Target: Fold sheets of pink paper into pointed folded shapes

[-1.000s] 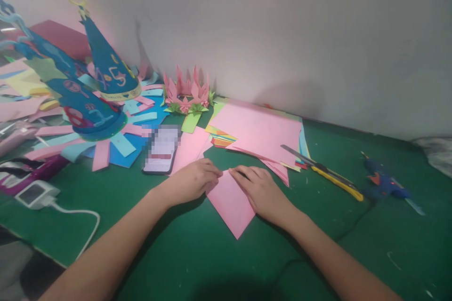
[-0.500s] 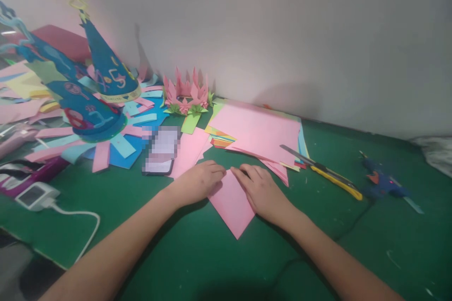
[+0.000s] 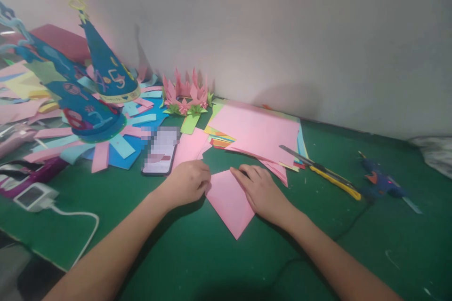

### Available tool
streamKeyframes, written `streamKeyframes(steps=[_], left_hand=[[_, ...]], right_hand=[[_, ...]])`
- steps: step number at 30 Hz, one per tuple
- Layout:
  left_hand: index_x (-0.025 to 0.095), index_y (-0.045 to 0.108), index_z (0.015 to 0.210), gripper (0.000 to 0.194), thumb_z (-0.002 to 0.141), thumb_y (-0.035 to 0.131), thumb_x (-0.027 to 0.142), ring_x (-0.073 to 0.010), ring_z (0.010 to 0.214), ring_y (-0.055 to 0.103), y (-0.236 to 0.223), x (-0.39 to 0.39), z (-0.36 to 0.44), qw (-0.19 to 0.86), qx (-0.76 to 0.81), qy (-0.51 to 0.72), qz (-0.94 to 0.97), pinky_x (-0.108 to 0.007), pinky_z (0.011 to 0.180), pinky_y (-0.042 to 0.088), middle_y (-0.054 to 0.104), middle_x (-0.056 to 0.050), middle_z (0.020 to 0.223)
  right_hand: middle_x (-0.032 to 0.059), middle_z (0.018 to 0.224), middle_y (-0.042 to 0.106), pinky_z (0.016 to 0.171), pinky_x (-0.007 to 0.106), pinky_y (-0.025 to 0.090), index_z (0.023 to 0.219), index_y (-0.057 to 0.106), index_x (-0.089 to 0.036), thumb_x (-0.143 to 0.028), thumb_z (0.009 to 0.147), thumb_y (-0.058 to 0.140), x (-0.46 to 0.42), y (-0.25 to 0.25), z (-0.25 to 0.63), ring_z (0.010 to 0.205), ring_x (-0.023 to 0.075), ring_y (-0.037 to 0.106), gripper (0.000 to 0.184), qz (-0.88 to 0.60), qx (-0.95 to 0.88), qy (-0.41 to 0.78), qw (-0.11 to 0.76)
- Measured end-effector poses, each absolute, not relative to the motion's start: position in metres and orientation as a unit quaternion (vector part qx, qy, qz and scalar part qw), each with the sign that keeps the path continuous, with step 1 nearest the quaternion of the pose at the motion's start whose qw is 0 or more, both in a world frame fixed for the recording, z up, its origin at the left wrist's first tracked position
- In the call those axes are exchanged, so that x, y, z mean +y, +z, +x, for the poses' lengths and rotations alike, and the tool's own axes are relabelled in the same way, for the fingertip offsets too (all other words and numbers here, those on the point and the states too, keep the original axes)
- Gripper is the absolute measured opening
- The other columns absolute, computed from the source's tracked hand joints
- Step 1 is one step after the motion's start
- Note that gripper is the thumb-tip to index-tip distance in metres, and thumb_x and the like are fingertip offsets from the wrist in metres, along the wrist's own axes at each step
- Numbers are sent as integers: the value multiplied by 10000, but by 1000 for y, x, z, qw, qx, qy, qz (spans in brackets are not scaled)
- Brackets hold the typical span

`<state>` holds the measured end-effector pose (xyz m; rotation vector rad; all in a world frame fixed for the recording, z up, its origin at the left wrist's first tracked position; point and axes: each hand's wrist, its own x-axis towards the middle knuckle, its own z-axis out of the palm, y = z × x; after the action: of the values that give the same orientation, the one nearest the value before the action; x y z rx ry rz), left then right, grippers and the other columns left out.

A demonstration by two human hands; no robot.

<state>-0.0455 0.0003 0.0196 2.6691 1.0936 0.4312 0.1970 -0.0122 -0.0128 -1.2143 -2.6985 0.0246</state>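
The fingers of the left hand (image 3: 189, 182) are curling together at the left corner of a pink paper (image 3: 229, 197), pressing its edge down; nothing is clamped between them. The fingers of the right hand (image 3: 263, 191) are lying flat and close together on the paper's right side, the forefinger pointing along the upper edge toward the top corner.

The paper is lying on the green bench (image 3: 197, 254) between the two hands, set like a diamond with one point aimed at the person. It looks folded over already, so I judge one fold as made and being creased flat; no further shape is showing yet, and most of the folding seems left to do.

Just beyond the left hand a phone (image 3: 159, 152) is resting face up. Behind the paper a stack of coloured sheets (image 3: 257, 131) is spreading, a knife with a yellow handle (image 3: 323, 170) lying across its right edge, and a blue glue gun (image 3: 383, 181) farther right. Near the wall a pink paper flower (image 3: 185, 91) is sitting, with blue cone hats (image 3: 106, 66) at left.
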Motion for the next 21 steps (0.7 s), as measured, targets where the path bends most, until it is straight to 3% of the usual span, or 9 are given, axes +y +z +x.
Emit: streamKeyframes(steps=[7,11,14,16,21], left_hand=[[180,574,768,161,760,446,82,-168,708,591,6,-3,-38,125,475,216,844,-271,641,432,634,-22,730],[183,498,879,74,858,431,207,-162,648,571,7,-5,-32,178,554,238,778,-268,605,412,587,-3,695],[188,492,821,195,913,389,326,-171,681,565,10,-6,-29,187,572,206,772,-275,622,394,575,-7,694],[188,489,732,241,885,445,370,-178,697,552,9,-7,-27,173,565,174,787,-276,616,376,563,-12,696],[178,479,671,184,825,520,271,-150,643,506,3,-6,-25,185,542,171,801,-257,585,350,521,3,659]], right_hand=[[156,1154,538,855,414,391,1317,465,-133,-88,870,382,-13,-13,197,1002,259,463,457,-412,-906,15,93],[152,1163,536,858,417,389,1311,475,-141,-90,871,386,-13,-13,197,1003,259,465,451,-415,-904,24,98],[160,1162,534,859,427,388,1311,476,-127,-89,874,379,-13,-14,196,1007,264,463,449,-417,-903,30,99],[160,1153,538,855,427,390,1315,473,-131,-90,872,377,-13,-15,196,999,262,466,455,-417,-902,32,103],[146,1125,554,841,422,398,1327,467,-176,-97,865,379,-13,-16,197,981,257,477,477,-414,-901,33,123]])
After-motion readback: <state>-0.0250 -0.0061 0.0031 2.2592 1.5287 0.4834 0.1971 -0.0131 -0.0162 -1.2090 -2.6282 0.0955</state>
